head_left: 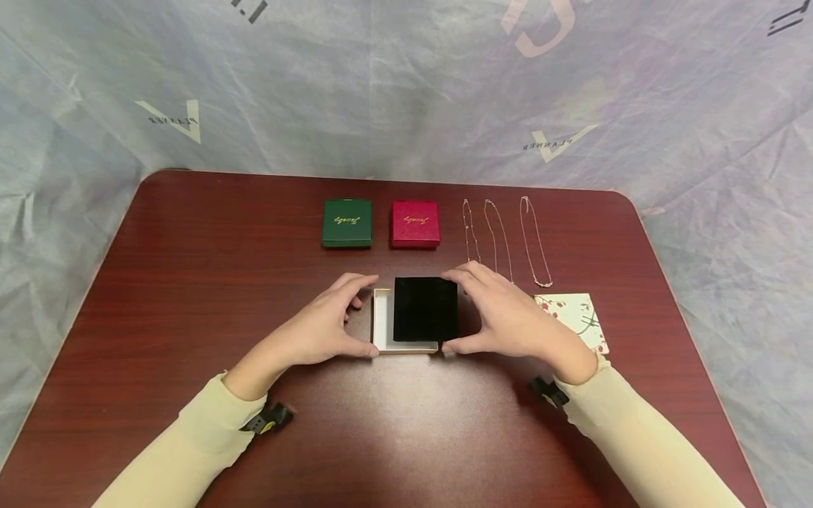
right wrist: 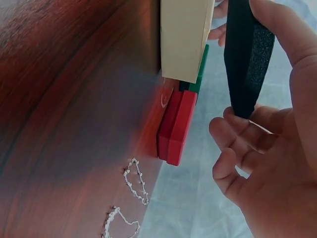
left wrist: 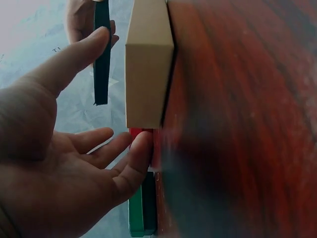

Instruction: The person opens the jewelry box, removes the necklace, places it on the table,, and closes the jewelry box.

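A square black velvety jewelry pad (head_left: 425, 309) is held above a cream open box (head_left: 382, 321), shifted to the right of it. My right hand (head_left: 508, 317) grips the pad by its edges, thumb at the near side and fingers at the far side. In the right wrist view the pad (right wrist: 245, 59) stands clear of the box wall (right wrist: 183, 39). My left hand (head_left: 320, 328) is spread at the box's left side, thumb by the near left corner. It holds nothing; whether it touches the box I cannot tell. The box's inside is partly hidden under the pad.
A green jewelry box (head_left: 346, 223) and a red jewelry box (head_left: 415, 224) sit closed behind. Three thin necklaces lie to their right, one of them a necklace (head_left: 536, 243) at the outer side. A floral-patterned lid (head_left: 581, 314) lies partly behind my right wrist.
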Motion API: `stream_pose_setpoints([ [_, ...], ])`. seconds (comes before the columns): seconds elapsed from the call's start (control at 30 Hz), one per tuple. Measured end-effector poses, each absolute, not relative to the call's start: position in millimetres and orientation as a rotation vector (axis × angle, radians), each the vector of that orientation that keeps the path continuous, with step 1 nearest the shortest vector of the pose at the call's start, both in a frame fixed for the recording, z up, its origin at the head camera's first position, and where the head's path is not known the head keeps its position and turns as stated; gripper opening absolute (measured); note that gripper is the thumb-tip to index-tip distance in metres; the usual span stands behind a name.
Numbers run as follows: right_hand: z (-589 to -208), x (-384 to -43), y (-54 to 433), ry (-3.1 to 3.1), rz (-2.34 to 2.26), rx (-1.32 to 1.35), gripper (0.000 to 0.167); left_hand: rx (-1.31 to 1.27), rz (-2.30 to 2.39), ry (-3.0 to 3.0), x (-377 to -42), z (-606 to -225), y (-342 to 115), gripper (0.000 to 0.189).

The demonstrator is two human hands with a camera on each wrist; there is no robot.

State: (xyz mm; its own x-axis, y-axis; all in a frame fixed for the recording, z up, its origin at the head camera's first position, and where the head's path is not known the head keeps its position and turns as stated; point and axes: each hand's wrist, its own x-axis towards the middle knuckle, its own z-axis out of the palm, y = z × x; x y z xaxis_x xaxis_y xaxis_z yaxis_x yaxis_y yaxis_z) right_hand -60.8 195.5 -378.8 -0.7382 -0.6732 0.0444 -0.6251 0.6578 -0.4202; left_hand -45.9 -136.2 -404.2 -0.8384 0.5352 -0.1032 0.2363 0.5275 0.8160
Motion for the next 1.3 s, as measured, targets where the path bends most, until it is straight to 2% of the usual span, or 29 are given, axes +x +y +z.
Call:
stream_pose_setpoints([
  [0.33, -377.9, -58.3, 202.4, 2.737, -0.611, -1.066, 0.105, 0.702, 1.152, 2.447, -44.1, -402.6, -133.6, 0.113],
  [0.83, -378.3, -59.2, 204.6, 2.716, -0.585, -1.108, 0.103, 0.733, 1.184, 2.449, -45.2, -410.9, -132.0, 0.101],
  [1.3, -376.6, -60.8, 195.8, 2.728, -0.466, -1.168, 0.095, 0.746, 1.182, 2.453, -44.1, -411.1, -129.9, 0.099],
])
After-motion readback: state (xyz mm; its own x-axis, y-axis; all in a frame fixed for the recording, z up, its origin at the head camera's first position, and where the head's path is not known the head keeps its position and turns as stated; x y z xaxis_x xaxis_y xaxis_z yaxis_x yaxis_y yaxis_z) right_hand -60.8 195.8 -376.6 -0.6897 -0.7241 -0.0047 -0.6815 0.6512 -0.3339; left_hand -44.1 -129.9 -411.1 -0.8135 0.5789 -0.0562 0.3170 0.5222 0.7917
